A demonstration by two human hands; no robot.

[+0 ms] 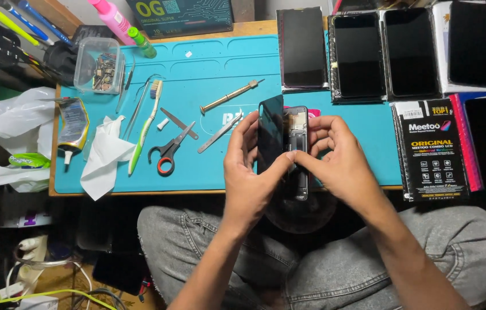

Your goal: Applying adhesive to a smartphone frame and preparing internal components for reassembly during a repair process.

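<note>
Above the blue mat [208,63] on the table [254,27], an opened phone [296,150] stands with its long axis running away from the person, its dark screen panel [270,133] hinged open leftward, pinched between the left hand [249,172] and right hand [335,155], both grips closed on it.

Head view, looking steeply down, close over teal mat [208,63]
</note>
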